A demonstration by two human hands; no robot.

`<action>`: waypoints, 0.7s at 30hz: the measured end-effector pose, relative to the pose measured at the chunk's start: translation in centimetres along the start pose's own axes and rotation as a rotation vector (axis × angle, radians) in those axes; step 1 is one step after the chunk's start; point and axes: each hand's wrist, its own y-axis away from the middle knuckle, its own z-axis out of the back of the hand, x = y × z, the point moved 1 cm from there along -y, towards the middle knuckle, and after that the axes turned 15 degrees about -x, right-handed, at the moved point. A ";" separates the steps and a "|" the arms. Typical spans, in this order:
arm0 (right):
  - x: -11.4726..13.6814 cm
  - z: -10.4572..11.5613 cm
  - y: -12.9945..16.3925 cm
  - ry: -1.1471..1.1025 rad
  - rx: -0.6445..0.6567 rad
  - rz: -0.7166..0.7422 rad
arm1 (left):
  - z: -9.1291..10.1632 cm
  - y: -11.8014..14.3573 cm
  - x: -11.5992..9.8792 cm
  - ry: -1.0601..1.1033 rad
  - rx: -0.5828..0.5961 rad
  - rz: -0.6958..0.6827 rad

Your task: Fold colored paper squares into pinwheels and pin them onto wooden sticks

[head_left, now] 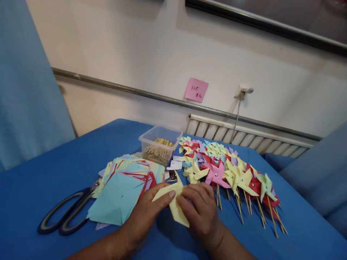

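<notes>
A pale yellow paper pinwheel [176, 208], partly folded, is held in front of me above the blue cloth. My left hand [151, 206] pinches its left side, with the thumb lying across the paper. My right hand [201, 211] has its fingers closed on the right side, and they hide part of the folds. Left of my hands lies a pile of cut coloured paper squares [116, 198], a light blue one on top. To the right lie finished pinwheels [216, 174] on thin wooden sticks, in yellow, pink, red, green and purple.
Large scissors [71, 209] with dark handles lie partly under the paper pile. Behind it stands a clear plastic box [162, 146] of thin sticks. Small white cards [175, 164] lie beside the box. A metal rail [151, 94] and a radiator [217, 133] run along the wall.
</notes>
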 end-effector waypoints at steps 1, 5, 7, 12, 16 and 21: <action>0.1 -0.1 0.1 -0.003 0.008 0.003 | 0.0 0.0 0.0 0.026 0.000 0.024; 0.3 -0.4 0.4 -0.011 0.034 -0.016 | -0.1 -0.1 -0.1 0.119 -0.041 0.072; 0.4 -0.4 0.4 -0.012 0.056 -0.025 | -0.1 -0.2 -0.2 0.150 -0.063 0.070; 0.6 -0.2 0.0 -0.017 0.127 -0.034 | 0.0 -0.7 -0.6 0.223 -0.090 0.082; 0.4 0.0 -0.1 -0.016 0.131 -0.065 | 0.1 -0.9 -0.7 0.261 -0.116 0.111; -0.1 0.0 0.3 0.004 0.094 -0.168 | 0.3 -1.1 -0.6 0.297 -0.091 0.144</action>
